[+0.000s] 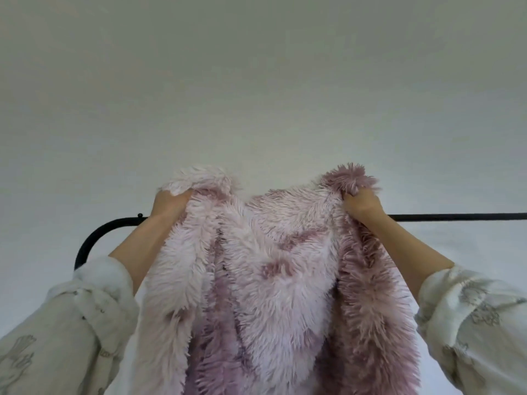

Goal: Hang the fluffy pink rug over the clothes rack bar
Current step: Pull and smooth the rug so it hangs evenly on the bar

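A fluffy pink rug [271, 266] fills the lower middle of the head view and hangs down out of the frame. My left hand [168, 205] grips its upper left corner. My right hand [362, 206] grips its upper right corner. Both hands hold the rug's top edge raised a little above the black clothes rack bar [456, 216], which runs level behind the rug. The rug hides the middle of the bar. At the left the bar curves down [94, 238] into the rack's side post.
A plain white wall [256, 95] stands behind the rack. My white patterned sleeves [71, 323] are rolled up at both lower corners.
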`<state>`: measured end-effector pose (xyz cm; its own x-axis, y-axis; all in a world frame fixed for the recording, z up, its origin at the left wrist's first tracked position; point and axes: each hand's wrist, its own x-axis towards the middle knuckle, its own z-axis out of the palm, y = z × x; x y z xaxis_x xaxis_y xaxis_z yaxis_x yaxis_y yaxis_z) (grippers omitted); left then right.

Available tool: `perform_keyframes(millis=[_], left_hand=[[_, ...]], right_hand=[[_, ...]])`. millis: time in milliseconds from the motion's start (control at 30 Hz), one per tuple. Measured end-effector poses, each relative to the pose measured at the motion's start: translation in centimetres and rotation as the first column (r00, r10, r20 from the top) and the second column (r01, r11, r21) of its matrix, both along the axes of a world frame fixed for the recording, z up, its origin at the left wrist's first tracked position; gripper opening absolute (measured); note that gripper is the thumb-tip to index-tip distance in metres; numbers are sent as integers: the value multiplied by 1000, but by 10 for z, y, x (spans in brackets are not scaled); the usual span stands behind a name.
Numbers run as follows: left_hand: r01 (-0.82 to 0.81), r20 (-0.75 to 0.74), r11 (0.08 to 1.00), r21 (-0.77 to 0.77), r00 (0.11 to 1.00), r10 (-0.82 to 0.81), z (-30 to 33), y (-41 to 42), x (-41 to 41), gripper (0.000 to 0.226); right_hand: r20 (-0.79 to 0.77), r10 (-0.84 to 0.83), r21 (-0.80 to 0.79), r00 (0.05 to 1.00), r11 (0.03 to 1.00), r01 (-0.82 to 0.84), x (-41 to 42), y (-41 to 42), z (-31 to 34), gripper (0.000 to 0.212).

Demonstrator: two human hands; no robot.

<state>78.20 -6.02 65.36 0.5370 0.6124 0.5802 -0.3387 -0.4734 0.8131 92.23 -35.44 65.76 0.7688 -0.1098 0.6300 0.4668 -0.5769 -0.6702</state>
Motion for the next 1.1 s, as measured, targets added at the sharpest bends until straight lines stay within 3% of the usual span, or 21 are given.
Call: perform_keyframes(millis=[233, 533, 633, 733, 833, 1100], left_hand=[[1, -31, 1000, -28, 1000, -2, 18, 9, 19, 69], [15, -21, 994, -106, 1000, -17, 7, -4, 48, 69], [-40, -30, 992, -116, 999, 37, -1, 6, 56, 58], [-89, -34, 979, -184, 996, 85, -9, 8, 56, 21], [-91, -13, 977, -195, 996, 90, -14, 3, 66, 39], [-205, -14, 969, -140, 979, 205, -8, -1, 76, 40]], right_hand=[[26, -59, -99, 998, 993, 62, 14, -8, 13, 24], [37, -256, -34, 966, 966, 257, 41, -46, 6, 21], [24, -319, 4, 947, 948, 319, 50, -62, 3, 24], [-6, -355, 60, 935, 933, 354, 59, -77, -6, 18], [-45, -357, 123, 933, 925, 360, 64, -82, -18, 28], [-62, -339, 160, 939, 925, 344, 76, -111, -20, 30]])
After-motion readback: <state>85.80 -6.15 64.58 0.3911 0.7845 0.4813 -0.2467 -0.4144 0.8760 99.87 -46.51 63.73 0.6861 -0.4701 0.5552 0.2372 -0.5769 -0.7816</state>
